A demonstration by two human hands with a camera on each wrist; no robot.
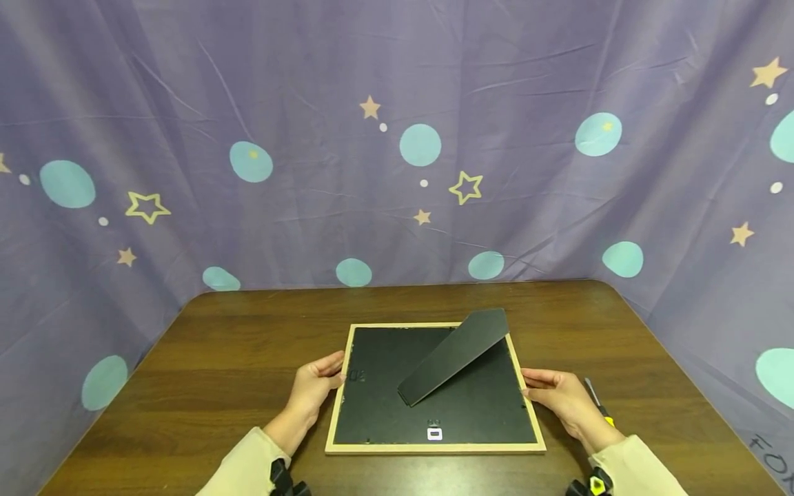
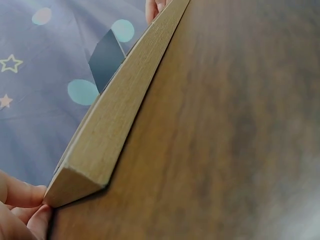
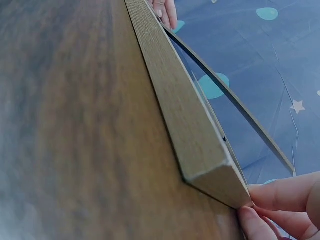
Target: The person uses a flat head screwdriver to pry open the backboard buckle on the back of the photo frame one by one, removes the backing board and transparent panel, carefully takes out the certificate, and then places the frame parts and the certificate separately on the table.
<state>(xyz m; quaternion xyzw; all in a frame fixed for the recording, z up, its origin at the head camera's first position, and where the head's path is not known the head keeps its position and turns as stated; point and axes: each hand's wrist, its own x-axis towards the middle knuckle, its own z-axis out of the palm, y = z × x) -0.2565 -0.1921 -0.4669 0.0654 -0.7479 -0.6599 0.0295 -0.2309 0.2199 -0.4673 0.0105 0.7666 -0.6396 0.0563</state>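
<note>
A picture frame [image 1: 435,448] lies back side up on the table, with a pale wooden border and a black backing board [image 1: 378,413]. Its black easel stand [image 1: 455,355] is swung up from the backing, slanting toward the upper right. My left hand [image 1: 310,389] holds the frame's left edge, thumb and fingertips at the wood. On the opposite side, my right hand [image 1: 561,399] grips the right edge in the same manner. In the right wrist view, the fingertips [image 3: 257,222] meet the side of the wooden border.
A screwdriver [image 1: 597,399] with a black and yellow handle lies just beyond my right hand. The brown wooden table [image 1: 248,358] reaches back to a purple curtain [image 1: 310,172] with stars and blue ovals.
</note>
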